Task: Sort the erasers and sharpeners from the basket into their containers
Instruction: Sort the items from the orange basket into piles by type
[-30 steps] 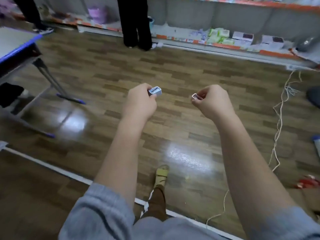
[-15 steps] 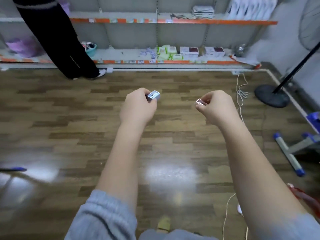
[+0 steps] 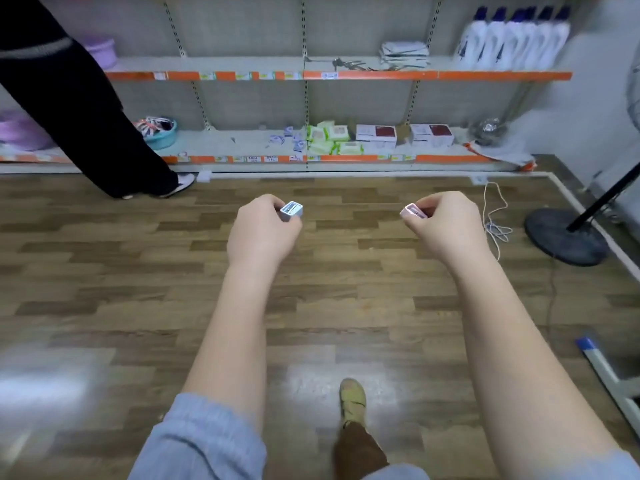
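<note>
Both my arms reach forward over a wooden floor. My left hand (image 3: 265,233) pinches a small pale blue sharpener (image 3: 291,211) between thumb and fingers. A small pink sharpener (image 3: 412,212) is held the same way in my right hand (image 3: 445,225). The two hands are level, about a hand's width apart. No basket and no sorting containers are in view.
A shelf unit (image 3: 346,75) with orange edge strips runs along the far wall, carrying boxes, green packs and white bottles. A person in black trousers (image 3: 104,109) stands at the far left. A fan base (image 3: 564,237) and a white cable (image 3: 495,223) lie at the right. My foot (image 3: 353,398) is below.
The view has swung to the right and upward: the desk at the left is gone, the shelves and fan stand now show. Both hands keep hold of their sharpeners in the same pose.
</note>
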`<state>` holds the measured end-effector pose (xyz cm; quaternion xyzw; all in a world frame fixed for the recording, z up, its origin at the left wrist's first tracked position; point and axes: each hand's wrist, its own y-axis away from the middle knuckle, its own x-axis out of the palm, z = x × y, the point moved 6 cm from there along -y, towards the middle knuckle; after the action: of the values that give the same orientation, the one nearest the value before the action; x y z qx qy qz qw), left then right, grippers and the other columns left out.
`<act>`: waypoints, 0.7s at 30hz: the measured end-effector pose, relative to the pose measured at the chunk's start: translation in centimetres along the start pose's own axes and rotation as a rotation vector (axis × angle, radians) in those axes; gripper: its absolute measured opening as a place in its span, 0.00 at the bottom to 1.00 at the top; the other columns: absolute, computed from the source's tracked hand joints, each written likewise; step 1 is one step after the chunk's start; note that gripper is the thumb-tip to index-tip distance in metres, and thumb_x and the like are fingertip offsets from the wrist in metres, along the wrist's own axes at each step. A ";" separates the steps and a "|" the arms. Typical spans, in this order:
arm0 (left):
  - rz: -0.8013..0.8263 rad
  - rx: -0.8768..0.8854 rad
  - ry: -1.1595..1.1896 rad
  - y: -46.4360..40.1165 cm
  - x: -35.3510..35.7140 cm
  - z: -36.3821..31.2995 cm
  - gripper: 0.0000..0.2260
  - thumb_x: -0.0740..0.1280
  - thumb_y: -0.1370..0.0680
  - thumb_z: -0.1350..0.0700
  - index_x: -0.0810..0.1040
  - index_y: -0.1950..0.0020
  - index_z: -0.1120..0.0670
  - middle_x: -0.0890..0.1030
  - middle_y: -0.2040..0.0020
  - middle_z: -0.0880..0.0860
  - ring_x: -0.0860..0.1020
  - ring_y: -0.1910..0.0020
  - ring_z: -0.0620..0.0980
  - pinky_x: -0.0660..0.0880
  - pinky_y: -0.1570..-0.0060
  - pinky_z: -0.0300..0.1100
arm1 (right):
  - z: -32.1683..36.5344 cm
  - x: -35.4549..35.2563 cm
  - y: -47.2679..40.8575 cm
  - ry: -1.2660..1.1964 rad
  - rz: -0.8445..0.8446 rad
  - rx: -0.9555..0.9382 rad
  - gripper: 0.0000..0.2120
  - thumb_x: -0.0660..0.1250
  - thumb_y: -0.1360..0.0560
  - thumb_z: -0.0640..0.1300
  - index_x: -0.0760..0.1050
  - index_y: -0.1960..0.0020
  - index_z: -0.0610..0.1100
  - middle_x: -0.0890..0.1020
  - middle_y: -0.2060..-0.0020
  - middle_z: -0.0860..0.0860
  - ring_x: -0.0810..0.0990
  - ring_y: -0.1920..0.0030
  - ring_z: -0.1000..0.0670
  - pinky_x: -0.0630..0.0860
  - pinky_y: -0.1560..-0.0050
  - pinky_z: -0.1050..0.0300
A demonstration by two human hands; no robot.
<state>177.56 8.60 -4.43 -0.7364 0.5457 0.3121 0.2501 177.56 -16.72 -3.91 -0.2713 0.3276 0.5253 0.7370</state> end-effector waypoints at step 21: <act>-0.094 0.074 -0.022 -43.4 13.1 -19.3 0.05 0.63 0.24 0.52 0.76 0.49 0.48 0.78 0.56 0.48 0.77 0.52 0.51 0.72 0.59 0.43 | 4.0 3.6 -50.5 -0.007 0.008 -0.070 0.08 0.66 0.26 0.45 0.79 0.51 0.43 0.81 0.57 0.45 0.76 0.58 0.46 0.66 0.61 0.58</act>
<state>225.54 -1.47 0.31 -0.7480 0.5188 0.2878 0.2975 227.21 -26.82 -1.34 -0.2938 0.3077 0.5402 0.7261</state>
